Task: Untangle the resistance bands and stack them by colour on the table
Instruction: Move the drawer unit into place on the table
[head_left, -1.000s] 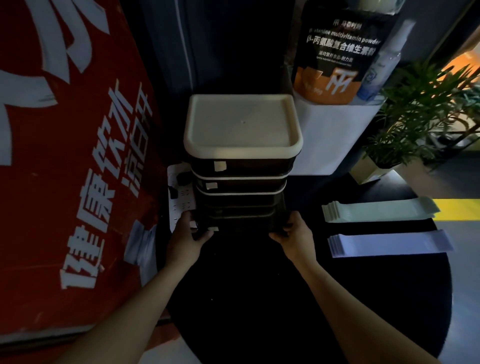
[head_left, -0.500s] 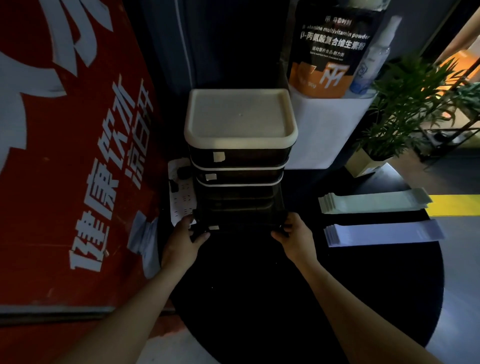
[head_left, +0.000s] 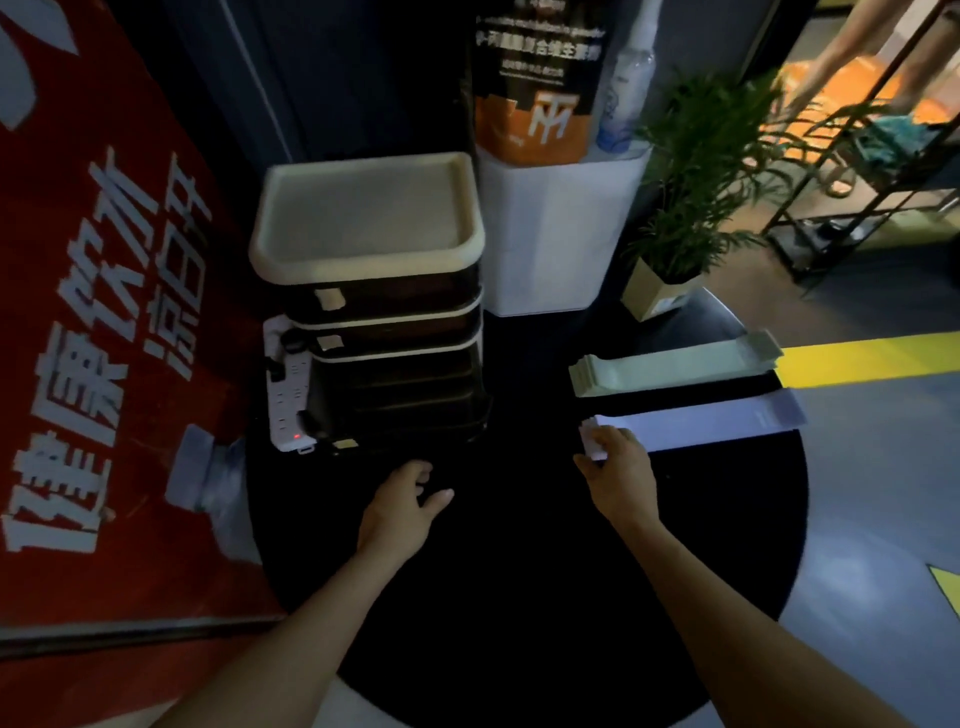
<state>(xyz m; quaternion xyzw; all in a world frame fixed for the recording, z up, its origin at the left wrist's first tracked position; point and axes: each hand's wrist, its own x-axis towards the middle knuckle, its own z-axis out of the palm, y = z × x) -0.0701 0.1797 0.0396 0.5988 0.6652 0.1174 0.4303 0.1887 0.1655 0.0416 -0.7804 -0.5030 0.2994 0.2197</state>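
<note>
1. Two flat stacks of resistance bands lie on the round black tabletop (head_left: 519, 597), right side, both long and running left-right, one behind the other with a dark gap between.
2. Green band stack (head_left: 670, 365): pale mint, several layers, edges lined up, left end shows the layered ends; it is the farther one.
3. Purple band stack (head_left: 711, 422): pale lilac, flat, nearer one; its right end reaches about the tabletop edge.
4. Right hand (head_left: 618, 467): arm comes in from bottom right, palm down, fingers curled over the left end of the purple band stack. Grip: fingers pinching that end, layers a bit bunched under the fingertips.
5. Left hand (head_left: 402, 499): arm from bottom left, hand low over the bare tabletop just in front of the drawer unit, not touching it. Grip: spread loose, fingers relaxed, thumb out to the right, holding nothing.
6. Dark drawer unit (head_left: 384, 332) with a cream tray top stands at the back left of the tabletop; white power strip (head_left: 285, 405) just beside its left side, red light on.
7. Red banner (head_left: 104, 312) at left, potted plant (head_left: 691, 208) at back right.
</note>
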